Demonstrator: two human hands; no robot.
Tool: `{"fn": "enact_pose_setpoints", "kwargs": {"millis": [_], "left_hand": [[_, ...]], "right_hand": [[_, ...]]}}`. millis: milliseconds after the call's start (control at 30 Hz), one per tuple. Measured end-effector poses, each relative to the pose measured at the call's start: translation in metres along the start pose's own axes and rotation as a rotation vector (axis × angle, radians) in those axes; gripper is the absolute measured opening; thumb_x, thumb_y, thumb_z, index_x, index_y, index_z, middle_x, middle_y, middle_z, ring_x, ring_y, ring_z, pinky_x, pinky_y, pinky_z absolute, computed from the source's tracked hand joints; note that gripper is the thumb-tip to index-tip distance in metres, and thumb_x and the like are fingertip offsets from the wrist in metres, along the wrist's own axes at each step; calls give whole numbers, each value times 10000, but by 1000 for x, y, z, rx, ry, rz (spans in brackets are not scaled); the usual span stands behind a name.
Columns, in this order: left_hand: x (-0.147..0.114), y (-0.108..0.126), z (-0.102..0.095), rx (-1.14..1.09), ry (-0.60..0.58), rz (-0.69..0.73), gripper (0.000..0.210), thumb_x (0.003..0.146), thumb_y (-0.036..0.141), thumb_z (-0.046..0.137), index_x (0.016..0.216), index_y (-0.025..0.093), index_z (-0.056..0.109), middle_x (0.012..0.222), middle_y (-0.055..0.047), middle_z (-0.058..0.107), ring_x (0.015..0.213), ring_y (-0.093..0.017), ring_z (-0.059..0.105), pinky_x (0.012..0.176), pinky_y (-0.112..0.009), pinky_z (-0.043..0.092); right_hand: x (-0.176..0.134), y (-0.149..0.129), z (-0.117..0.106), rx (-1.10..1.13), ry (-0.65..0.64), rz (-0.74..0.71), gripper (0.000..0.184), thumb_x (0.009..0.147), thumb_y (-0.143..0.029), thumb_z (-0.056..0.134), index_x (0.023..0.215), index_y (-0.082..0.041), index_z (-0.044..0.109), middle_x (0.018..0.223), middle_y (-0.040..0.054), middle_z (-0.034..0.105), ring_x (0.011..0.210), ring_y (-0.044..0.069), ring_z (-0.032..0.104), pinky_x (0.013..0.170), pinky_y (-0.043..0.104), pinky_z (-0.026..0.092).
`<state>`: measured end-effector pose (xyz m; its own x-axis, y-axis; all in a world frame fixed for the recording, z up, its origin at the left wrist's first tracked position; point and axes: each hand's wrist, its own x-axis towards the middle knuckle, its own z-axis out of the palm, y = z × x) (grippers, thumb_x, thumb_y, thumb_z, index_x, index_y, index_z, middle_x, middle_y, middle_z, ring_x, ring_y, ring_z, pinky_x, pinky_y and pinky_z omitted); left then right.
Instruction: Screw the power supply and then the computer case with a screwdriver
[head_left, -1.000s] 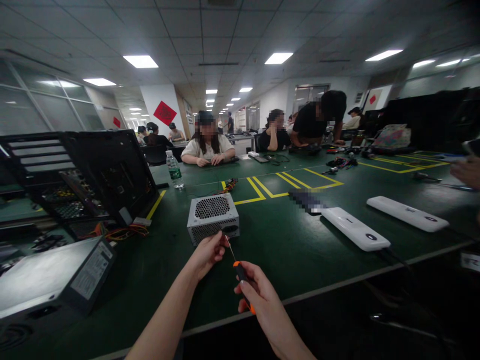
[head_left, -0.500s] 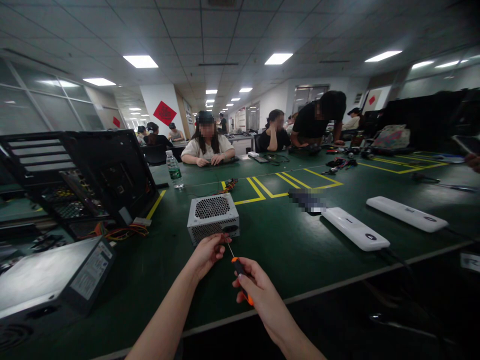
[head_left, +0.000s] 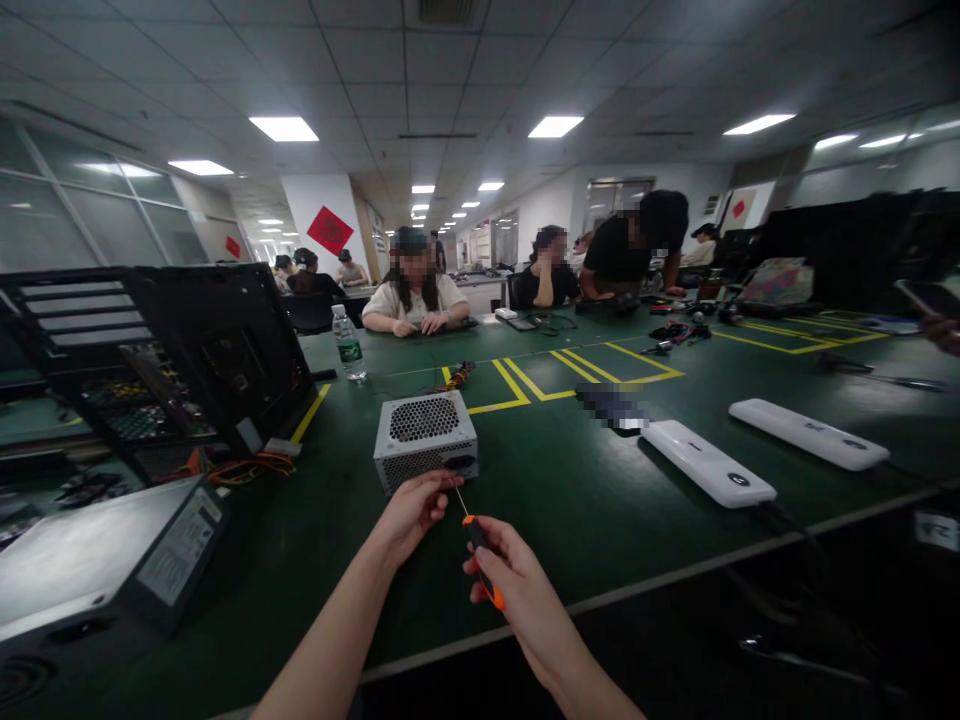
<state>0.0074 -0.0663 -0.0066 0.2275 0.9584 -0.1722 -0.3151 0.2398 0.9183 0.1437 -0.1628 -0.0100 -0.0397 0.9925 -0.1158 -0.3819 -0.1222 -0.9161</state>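
Observation:
My right hand (head_left: 510, 575) is wrapped round the black and orange handle of a screwdriver (head_left: 480, 550), its thin shaft slanting up and away to the left. At the shaft's tip, my left hand (head_left: 416, 510) is closed in a pinch; whatever lies between those fingertips is too small to make out. Just behind the left fingers stands a grey power supply unit (head_left: 388, 436) with a honeycomb grille on top and a dark socket on its near side. The fingertips overlap the lower front of this unit; whether they touch it I cannot tell.
A black computer case (head_left: 169, 340) and a larger silver power supply (head_left: 90, 560) occupy the left. A water bottle (head_left: 348, 345) stands behind. White power banks (head_left: 705, 465) and a pixelated dark phone-like object (head_left: 611, 408) lie right on the green table (head_left: 540, 500). People sit opposite.
The view has tilted up very slightly. Both hands, the screwdriver and the power supply unit keep nearly the same places.

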Motion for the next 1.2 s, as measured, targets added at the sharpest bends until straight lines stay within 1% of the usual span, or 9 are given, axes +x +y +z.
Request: {"fn": "enact_pose_setpoints", "kwargs": {"millis": [300,467,633,733,833,933,1033,1133,1200], "left_hand": [[-3,2,2,-30,16,-14,188,721,119,543,900,71,573,990,-161,605,487,-18,441,390,-120,318],[-3,3,3,-36,1,-15,188,720,111,541,897,67,587,995,-163,602,485,-17,434,387,-123,320],[-4,4,3,-37,6,-19,197,721,112,541,908,67,585,983,-162,604,482,-17,430,382,-124,313],[-3,3,3,-37,17,-26,195,718,113,546,905,69,582,983,-159,604,480,-14,428,384,-121,313],[-3,3,3,-31,7,-24,188,717,117,550,894,65,584,991,-155,600,478,-7,418,379,-111,306],[-2,2,3,-32,-10,-21,191,711,115,557,894,64,586,991,-151,599,473,-3,410,370,-107,297],[-2,2,4,-38,-15,-12,191,707,111,561,891,66,588,994,-151,599,477,-6,417,370,-109,303],[-3,4,4,-37,2,-14,190,703,108,567,886,63,589,978,-150,606,476,-7,422,372,-110,309],[-4,4,4,-36,13,-22,194,697,102,571,885,64,591,969,-148,610,472,-8,424,371,-111,310]], "right_hand": [[0,-1,3,-27,-3,-24,356,682,-249,543,1021,-159,481,954,61,513,720,130,525,520,234,424],[1,-2,6,-17,7,-13,364,661,-248,567,1007,-159,493,949,57,514,710,129,531,510,231,423],[-1,-6,8,83,78,53,346,648,-284,585,966,-165,521,846,29,530,674,120,532,505,221,415],[-2,-7,11,122,94,84,335,637,-281,597,945,-166,531,805,17,528,649,110,526,488,208,400],[-1,-5,16,175,98,80,309,620,-226,603,915,-161,537,773,11,529,616,95,507,435,178,342],[1,-3,23,249,126,84,324,564,-152,631,875,-159,540,705,-11,527,561,73,473,400,157,286],[1,-5,29,375,180,136,294,528,-130,649,806,-145,555,664,-11,540,552,65,477,421,149,316],[1,-6,32,485,246,177,220,546,-160,643,753,-138,573,646,14,573,568,78,507,450,157,364],[0,-6,34,504,275,186,183,570,-189,635,740,-145,586,654,23,589,568,87,520,449,166,378]]}}
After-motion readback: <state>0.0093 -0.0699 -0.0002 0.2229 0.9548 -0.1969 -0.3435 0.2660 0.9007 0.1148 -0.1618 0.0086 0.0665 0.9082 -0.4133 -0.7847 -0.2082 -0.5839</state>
